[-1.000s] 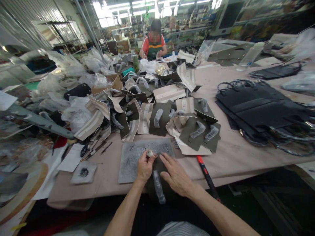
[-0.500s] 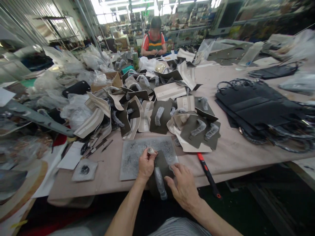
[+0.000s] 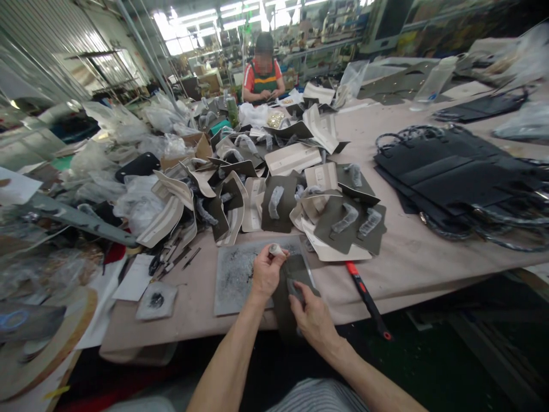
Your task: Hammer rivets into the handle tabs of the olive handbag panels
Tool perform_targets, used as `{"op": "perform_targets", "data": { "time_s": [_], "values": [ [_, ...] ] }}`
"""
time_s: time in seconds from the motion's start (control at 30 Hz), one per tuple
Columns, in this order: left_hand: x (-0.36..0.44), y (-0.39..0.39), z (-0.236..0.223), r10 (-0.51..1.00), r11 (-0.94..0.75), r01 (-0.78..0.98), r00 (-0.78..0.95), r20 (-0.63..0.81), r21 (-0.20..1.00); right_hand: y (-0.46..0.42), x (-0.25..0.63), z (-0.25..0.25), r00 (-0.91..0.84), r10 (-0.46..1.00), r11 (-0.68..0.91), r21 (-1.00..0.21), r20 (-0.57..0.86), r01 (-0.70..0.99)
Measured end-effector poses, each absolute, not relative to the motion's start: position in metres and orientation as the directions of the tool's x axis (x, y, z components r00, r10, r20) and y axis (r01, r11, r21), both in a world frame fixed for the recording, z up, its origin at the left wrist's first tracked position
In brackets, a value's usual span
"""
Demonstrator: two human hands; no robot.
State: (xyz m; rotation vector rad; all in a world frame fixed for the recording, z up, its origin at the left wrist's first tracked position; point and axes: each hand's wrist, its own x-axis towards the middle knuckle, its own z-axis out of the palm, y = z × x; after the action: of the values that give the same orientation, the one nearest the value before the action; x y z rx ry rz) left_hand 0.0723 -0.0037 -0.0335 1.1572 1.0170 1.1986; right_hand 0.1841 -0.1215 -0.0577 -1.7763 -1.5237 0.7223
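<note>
My left hand (image 3: 266, 276) is closed round a small whitish cylinder (image 3: 277, 250), its round end turned up; I cannot make out its kind. Under and beside both hands lies a dark olive panel (image 3: 283, 317), partly over the grey slab (image 3: 235, 274) and hanging past the table's front edge. A plastic-wrapped handle (image 3: 294, 287) is fixed to this panel, and the fingers of my right hand (image 3: 315, 315) close on it. Those fingers hide much of the handle.
Similar panels with wrapped handles (image 3: 277, 201) are heaped behind the slab. A red-and-black tool (image 3: 364, 294) sticks out over the front edge. Black bags (image 3: 454, 177) lie at right, thin tools (image 3: 171, 263) at left. Across the table sits a person (image 3: 263, 77).
My right hand has come in from the panel's right edge and closed on the wrapped handle. The left hand still holds the whitish cylinder. The camera view has shifted slightly.
</note>
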Motion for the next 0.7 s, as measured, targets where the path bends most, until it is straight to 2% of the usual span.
{"op": "perform_targets", "data": {
  "time_s": [0.13,0.23,0.37,0.47,0.53,0.6,0.7],
  "values": [
    [0.081,0.001,-0.041,0.992,0.028,-0.149,0.127,-0.009,0.988,-0.115,0.183,-0.057,0.257,0.965,-0.179,-0.837,-0.048,0.517],
    [0.082,-0.001,-0.051,0.988,0.082,-0.144,0.143,-0.061,0.986,-0.115,0.184,-0.055,0.262,0.964,-0.173,-0.861,-0.049,0.478],
    [0.081,-0.003,-0.060,0.990,0.104,-0.164,0.115,-0.085,0.981,-0.109,0.212,-0.050,0.337,0.937,-0.102,-0.860,0.085,0.500],
    [0.081,-0.003,-0.063,0.991,0.111,-0.193,0.096,-0.094,0.975,-0.092,0.248,-0.048,0.419,0.842,-0.054,-0.720,0.340,0.692],
    [0.080,-0.003,-0.065,0.991,0.112,-0.177,0.090,-0.097,0.978,-0.077,0.270,-0.047,0.329,0.833,-0.043,-0.540,0.445,0.840],
    [0.079,-0.001,-0.068,0.991,0.109,-0.133,0.095,-0.097,0.985,-0.062,0.284,-0.046,0.201,0.872,-0.013,-0.389,0.446,0.921],
    [0.076,0.001,-0.073,0.990,0.113,-0.104,0.097,-0.103,0.988,-0.045,0.290,-0.038,0.083,0.883,0.080,-0.322,0.461,0.943]
  ]
}}
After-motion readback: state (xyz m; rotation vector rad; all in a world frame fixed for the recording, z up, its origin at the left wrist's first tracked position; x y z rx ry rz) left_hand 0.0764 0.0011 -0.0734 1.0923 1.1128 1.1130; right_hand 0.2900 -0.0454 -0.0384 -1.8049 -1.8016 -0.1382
